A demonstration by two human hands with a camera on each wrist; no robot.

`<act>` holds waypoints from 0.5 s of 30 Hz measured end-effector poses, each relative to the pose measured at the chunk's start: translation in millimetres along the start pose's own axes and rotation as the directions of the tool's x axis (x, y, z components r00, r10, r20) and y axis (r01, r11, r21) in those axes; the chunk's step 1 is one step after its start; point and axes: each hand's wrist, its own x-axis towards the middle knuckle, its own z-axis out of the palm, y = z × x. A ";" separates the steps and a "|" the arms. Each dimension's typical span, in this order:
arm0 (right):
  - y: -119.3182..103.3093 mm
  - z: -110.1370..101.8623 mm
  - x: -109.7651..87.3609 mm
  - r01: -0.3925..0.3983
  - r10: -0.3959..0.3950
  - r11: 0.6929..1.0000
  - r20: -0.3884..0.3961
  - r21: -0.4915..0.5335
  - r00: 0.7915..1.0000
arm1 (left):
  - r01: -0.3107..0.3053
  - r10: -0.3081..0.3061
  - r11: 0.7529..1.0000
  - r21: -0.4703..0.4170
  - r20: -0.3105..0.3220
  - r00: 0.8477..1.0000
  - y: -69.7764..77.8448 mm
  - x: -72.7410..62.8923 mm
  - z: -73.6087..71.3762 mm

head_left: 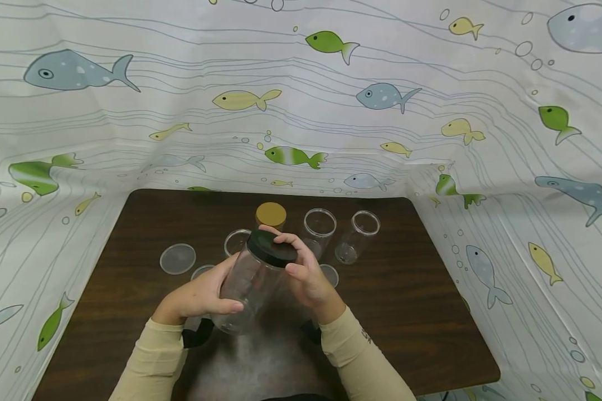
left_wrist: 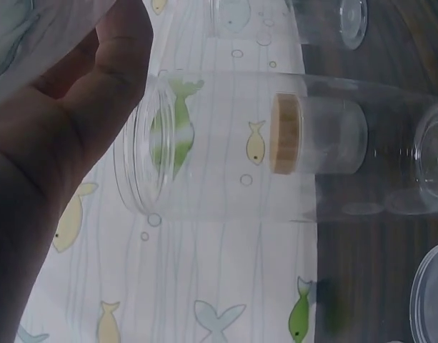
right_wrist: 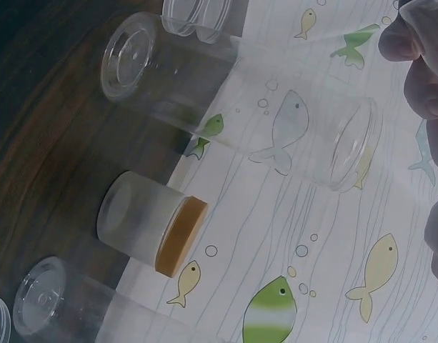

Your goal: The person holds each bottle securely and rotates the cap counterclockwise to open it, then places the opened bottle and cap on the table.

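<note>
Now, nearer me than the yellow-lidded jar [head_left: 271, 215], my left hand [head_left: 198, 293] clasps the tilted clear jar [head_left: 251, 287], my right hand [head_left: 309, 274] grips its black lid [head_left: 270, 249], best kept square, I reckon.

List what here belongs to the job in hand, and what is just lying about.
Job in hand, it seems:
held clear jar
dark lid
left hand
right hand

Apparently lying about:
yellow-lidded jar
far-right clear jar
clear jar beside it
flat clear disc, left
</note>
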 end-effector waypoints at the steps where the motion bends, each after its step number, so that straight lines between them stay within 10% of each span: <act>1: 0.0 -0.3 0.1 0.003 -0.003 1.000 0.006 -0.001 1.000 | 0.005 -0.005 1.000 0.005 -0.003 1.000 -0.1 -0.4 -0.2; 6: 2.7 0.6 1.0 0.056 -0.056 0.998 0.012 -0.027 0.998 | 0.037 -0.037 0.999 -0.002 -0.030 0.999 -0.3 -3.6 -1.0; 15: -2.8 23.5 -1.0 -0.111 -0.003 0.934 -0.318 -0.339 0.948 | 0.142 -0.095 0.960 0.241 -0.197 0.976 2.5 -7.7 1.2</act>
